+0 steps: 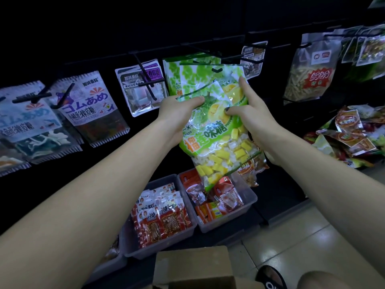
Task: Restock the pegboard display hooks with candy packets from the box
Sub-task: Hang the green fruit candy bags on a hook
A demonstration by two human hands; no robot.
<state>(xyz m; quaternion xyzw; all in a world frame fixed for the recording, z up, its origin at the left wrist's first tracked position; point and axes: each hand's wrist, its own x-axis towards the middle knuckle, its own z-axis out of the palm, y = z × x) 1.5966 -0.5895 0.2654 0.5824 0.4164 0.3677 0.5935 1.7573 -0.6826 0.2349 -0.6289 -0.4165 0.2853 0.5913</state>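
Before black pegboard (pixel 208 21), candy packets (pixel 218 130) between left hand (pixel 177 113) and right hand (pixel 248 113)

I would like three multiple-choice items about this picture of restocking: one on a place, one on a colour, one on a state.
1. Where are the two clear plastic bins of red snack packs?
A. Low down, below the hanging packets
B. Above the hooks
C. In the person's hands

2. What colour is the large candy packet in the hands?
A. Blue and white
B. Green with yellow pieces
C. Plain black

3. How is that candy packet held?
A. It lies on the floor
B. One hand only holds it
C. The left hand and the right hand both hold it

Key: 1 A, the bins sit under the black hooks. 2 B, green print with yellow candy shows. 3 C, fingers of both hands curl round its edges.
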